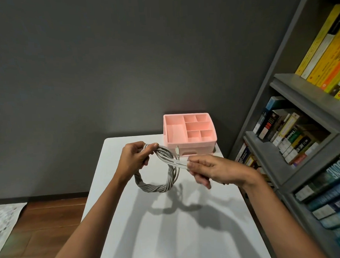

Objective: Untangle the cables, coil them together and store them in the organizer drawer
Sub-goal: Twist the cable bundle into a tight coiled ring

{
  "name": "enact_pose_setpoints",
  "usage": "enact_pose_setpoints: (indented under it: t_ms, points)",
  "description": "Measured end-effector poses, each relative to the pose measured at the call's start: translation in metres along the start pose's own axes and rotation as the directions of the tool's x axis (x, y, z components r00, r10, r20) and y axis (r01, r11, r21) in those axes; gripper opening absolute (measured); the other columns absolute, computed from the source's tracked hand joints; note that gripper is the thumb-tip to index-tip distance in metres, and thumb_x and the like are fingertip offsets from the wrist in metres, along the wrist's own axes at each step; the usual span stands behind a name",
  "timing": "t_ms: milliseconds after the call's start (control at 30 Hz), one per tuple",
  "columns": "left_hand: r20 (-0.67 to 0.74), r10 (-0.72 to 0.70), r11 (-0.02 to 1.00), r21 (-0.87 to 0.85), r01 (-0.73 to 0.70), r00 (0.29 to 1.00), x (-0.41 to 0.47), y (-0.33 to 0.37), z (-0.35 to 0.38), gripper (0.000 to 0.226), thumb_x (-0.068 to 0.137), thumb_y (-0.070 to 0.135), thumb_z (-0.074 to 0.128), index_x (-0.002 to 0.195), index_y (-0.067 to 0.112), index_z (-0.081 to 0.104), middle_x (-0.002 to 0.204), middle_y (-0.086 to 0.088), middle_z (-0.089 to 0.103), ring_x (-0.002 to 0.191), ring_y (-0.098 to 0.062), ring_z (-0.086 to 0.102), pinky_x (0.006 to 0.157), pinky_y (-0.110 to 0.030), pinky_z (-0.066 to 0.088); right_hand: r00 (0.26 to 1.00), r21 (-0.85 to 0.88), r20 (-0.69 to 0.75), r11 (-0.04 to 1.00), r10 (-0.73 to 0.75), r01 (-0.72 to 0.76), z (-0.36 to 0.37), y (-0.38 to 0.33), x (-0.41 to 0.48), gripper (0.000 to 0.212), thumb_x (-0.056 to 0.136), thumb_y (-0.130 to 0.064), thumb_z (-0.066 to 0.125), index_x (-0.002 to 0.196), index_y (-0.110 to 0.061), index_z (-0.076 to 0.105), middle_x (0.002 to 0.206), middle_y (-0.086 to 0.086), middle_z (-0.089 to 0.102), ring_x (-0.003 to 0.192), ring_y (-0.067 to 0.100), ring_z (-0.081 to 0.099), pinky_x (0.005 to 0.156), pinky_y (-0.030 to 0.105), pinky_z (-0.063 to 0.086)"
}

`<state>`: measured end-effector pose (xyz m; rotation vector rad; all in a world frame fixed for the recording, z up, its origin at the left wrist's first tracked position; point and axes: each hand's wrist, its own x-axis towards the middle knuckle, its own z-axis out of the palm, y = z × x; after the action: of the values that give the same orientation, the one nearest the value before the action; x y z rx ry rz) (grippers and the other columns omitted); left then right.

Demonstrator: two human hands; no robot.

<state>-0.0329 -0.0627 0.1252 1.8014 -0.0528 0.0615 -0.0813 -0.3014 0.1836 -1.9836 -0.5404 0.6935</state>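
A coil of white-grey cables [160, 185] hangs in the air above the white table [179, 226], wound into a ring. My left hand [134, 158] grips the top of the coil. My right hand [211, 169] pinches the loose strands that stretch from the coil's top right, pulled taut toward it. A small plug end [177, 150] sticks up between the hands. The pink organizer [188, 133] stands at the table's far end, with several open compartments on top and a drawer front with a handle slot [188, 152] facing me. The drawer looks closed.
A grey bookshelf [293, 127] packed with books rises close on the right of the table. A dark grey wall is behind. Wooden floor and the edge of a pale rug [5, 220] lie at the left.
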Motion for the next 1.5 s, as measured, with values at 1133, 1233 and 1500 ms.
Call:
enact_pose_setpoints:
  t_ms: [1133,1233,1500]
  points:
    - [0.39,0.166,0.818,0.459,-0.347,0.906,0.002,0.075,0.013,0.063,0.093,0.05,0.05,0.055,0.001,0.056,0.042,-0.009,0.057,0.033,-0.016,0.048,0.046,-0.022,0.042,0.917,-0.018,-0.374,0.99,-0.137,0.14,0.009,-0.002,0.05,0.02,0.085,-0.002,0.066,0.104,-0.008,0.066,0.101,0.011,0.073,0.094,0.018,0.069,0.088,0.031,0.055]
    - [0.309,0.234,0.825,0.438,-0.357,0.922,0.002,0.076,0.015,0.086,0.099,0.057,0.016,0.046,0.001,0.055,0.038,-0.012,0.054,0.034,-0.017,0.052,0.052,-0.019,0.044,0.918,0.126,-0.386,0.98,-0.094,0.154,0.006,-0.002,0.05,0.026,0.084,0.003,0.067,0.11,0.003,0.062,0.105,0.017,0.07,0.099,0.024,0.068,0.094,0.031,0.053]
    - [0.168,0.214,0.847,0.458,-0.269,0.962,0.017,0.074,0.026,0.055,0.1,0.049,0.017,0.073,0.012,0.047,0.056,-0.007,0.056,0.051,-0.022,0.059,0.06,-0.032,0.046,0.925,0.132,-0.353,0.972,-0.139,0.196,0.006,0.004,0.055,0.032,0.08,0.006,0.069,0.111,0.007,0.063,0.106,0.021,0.069,0.102,0.027,0.068,0.093,0.032,0.053]
